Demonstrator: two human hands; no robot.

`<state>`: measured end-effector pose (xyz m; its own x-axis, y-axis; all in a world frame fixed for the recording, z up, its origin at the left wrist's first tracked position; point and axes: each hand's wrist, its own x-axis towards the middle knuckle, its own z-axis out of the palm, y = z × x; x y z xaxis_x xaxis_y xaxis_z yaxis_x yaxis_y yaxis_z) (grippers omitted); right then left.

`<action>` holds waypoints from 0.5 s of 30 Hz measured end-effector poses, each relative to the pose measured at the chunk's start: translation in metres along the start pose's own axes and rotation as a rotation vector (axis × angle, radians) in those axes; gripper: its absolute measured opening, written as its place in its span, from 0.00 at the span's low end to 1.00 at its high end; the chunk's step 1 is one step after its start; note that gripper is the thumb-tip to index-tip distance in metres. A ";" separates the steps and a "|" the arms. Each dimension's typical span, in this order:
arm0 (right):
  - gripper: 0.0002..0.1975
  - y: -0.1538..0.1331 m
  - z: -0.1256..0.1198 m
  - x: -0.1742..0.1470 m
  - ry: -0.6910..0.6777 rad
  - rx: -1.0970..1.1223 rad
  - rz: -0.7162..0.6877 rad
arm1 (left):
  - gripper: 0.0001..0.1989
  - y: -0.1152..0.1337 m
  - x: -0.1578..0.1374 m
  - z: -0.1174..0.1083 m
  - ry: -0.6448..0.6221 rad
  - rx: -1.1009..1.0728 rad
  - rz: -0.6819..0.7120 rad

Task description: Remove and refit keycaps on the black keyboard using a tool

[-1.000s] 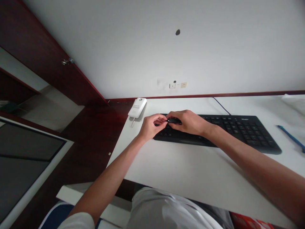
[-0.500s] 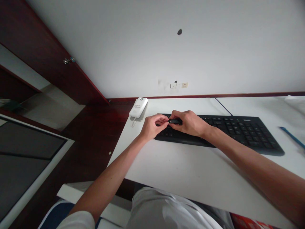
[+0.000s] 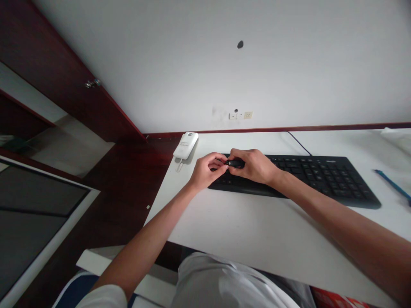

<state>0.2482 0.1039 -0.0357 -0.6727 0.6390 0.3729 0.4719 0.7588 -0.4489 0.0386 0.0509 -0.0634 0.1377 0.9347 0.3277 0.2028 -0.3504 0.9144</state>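
Note:
Above the left part of a black keyboard, my two hands meet at a small dark, stick-like object. My right hand grips its body between thumb and fingers. At the object's left end, the thumb and fingertips of my left hand are pinched together. Fingers cover much of the object, so its exact kind is unclear. The keyboard lies flat on the white table, its left portion partly hidden under both hands.
A white device with a short cable lies at the table's far left corner. On the right are a blue pen-like stick and a whitish crumpled thing. Wall sockets sit behind the table, a dark red door to the left.
Both hands stay over the keyboard, still on the small dark object. The fingertips have shifted slightly, with the right fingers nearer the left ones. The view has moved a little.

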 end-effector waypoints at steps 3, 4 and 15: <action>0.07 0.000 0.002 -0.002 0.040 -0.051 -0.028 | 0.17 0.000 -0.001 0.002 0.006 -0.059 -0.022; 0.07 -0.001 0.003 -0.002 0.055 -0.074 -0.051 | 0.19 0.000 -0.001 0.003 0.012 -0.077 -0.032; 0.11 -0.002 0.013 -0.005 0.169 -0.276 -0.233 | 0.22 0.010 -0.003 0.013 0.090 -0.089 0.003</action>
<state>0.2427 0.0978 -0.0475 -0.6873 0.4398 0.5781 0.4687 0.8765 -0.1097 0.0527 0.0441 -0.0586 0.0494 0.9366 0.3470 0.1153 -0.3504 0.9295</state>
